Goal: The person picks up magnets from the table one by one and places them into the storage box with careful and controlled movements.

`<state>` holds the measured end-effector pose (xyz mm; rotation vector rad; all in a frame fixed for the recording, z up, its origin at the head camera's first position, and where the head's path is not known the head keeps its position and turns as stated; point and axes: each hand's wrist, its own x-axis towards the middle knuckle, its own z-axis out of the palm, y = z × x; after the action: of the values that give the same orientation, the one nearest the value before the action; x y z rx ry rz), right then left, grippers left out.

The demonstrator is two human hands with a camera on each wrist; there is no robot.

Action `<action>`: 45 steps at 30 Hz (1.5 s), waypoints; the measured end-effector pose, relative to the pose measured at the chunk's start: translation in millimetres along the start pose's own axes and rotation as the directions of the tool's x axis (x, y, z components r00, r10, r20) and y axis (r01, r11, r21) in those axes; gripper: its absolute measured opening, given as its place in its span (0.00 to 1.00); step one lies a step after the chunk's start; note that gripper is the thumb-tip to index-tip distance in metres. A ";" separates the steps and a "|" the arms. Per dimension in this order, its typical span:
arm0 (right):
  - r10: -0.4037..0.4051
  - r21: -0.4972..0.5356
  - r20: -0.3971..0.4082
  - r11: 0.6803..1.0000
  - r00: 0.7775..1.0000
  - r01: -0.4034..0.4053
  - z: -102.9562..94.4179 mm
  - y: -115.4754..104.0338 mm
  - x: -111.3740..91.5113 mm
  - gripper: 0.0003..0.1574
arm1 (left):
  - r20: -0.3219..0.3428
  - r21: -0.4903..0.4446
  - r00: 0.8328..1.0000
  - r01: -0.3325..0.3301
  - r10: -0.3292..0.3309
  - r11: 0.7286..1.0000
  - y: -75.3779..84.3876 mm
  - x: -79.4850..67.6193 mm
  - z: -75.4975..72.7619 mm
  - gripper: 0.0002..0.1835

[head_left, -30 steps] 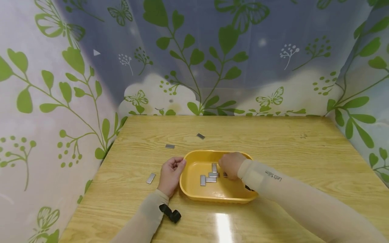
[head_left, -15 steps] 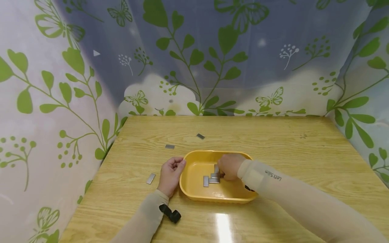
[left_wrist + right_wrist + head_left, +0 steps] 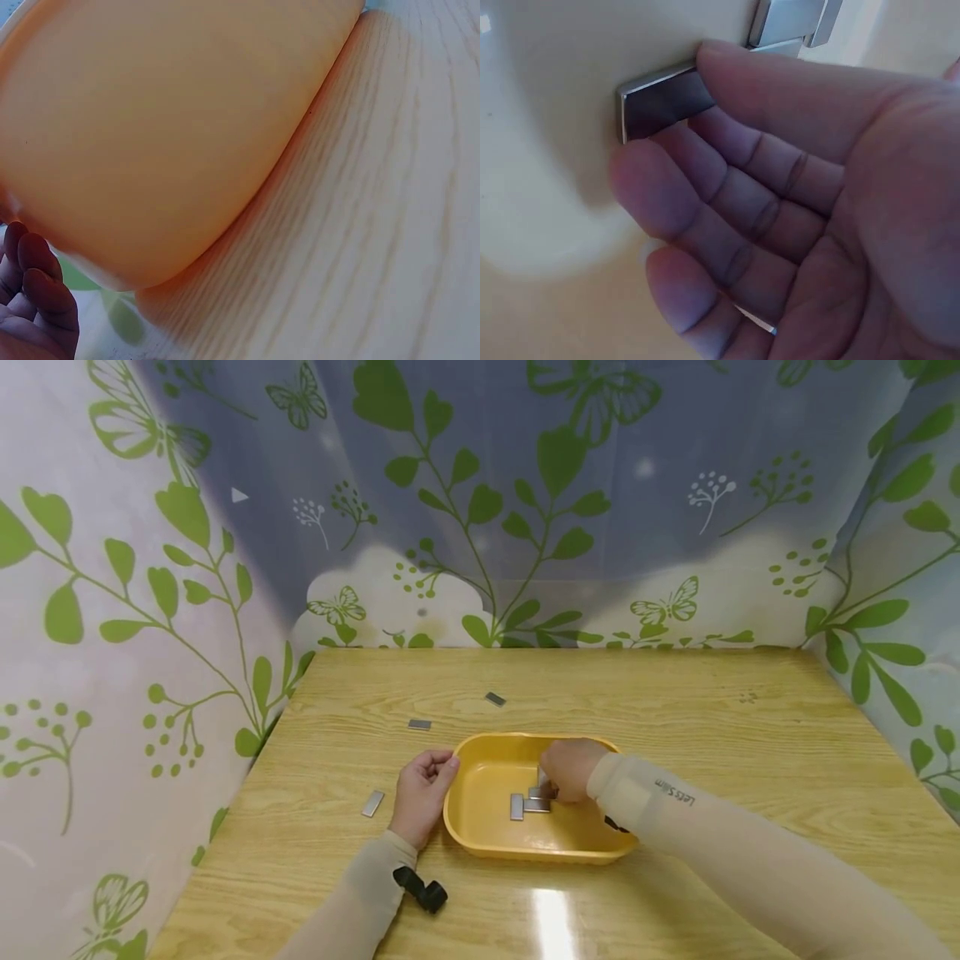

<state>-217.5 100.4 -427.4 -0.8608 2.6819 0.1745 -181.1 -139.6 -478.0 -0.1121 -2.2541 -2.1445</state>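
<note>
A shallow yellow plastic tub (image 3: 480, 843) sits on the table. My left hand (image 3: 417, 793) holds its left end, thumb at the rim and fingers curled outside; fingertips show at the tub's edge in the left wrist view. Reaching into the tub from the right, my right hand (image 3: 567, 768) pinches a small grey metal block (image 3: 660, 105) between thumb and fingers. More such blocks lie joined edge to edge beside it, among them an upright-lying metal block (image 3: 517, 807) and a crosswise one. Part of this cluster is hidden behind the right hand.
Three loose grey blocks lie on the wooden table (image 3: 712, 735): a near block (image 3: 372, 803) left of my left hand, a middle block (image 3: 420, 725), and a far block (image 3: 495, 699) beyond the tub. Patterned curtains (image 3: 480, 527) enclose the back and sides.
The joined blocks have slid right across the tub floor to my right hand, which stays almost in place. My left hand and the tub have not moved.
</note>
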 end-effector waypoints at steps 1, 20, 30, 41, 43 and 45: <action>0.003 -0.003 -0.002 1.000 1.000 -0.003 -0.5 0.0 -0.3 0.15 | 0.001 -0.002 1.000 -0.001 0.001 1.000 0.1 -0.1 0.1 0.15; -0.003 0.272 -0.223 0.960 0.975 0.066 -48.6 39.1 -54.1 0.10 | -0.007 -0.004 1.000 0.020 -0.020 1.000 2.0 -3.7 3.2 0.16; 0.238 0.506 -0.328 0.862 0.914 -0.042 3.1 79.5 -88.5 0.28 | 0.036 0.059 0.994 0.096 -0.099 0.994 -17.0 13.0 -9.9 0.22; 0.269 0.719 -0.251 0.695 0.930 -0.007 44.8 77.3 -94.0 0.39 | 0.277 0.348 0.957 -0.013 -0.090 0.937 11.2 -1.6 -33.0 0.41; 0.261 0.727 -0.259 0.686 0.930 0.010 49.1 74.9 -93.9 0.38 | 0.371 0.369 0.923 -0.048 -0.100 0.928 12.3 -7.2 -35.2 0.45; 0.258 0.727 -0.270 0.686 0.928 0.021 52.9 72.6 -93.9 0.36 | 0.445 0.368 0.891 -0.086 -0.094 0.926 11.6 -11.6 -35.9 0.48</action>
<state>-174.0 221.7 -444.4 -0.4707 2.7278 -1.0547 -169.7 -175.2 -465.4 -0.6653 -2.8766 -1.7721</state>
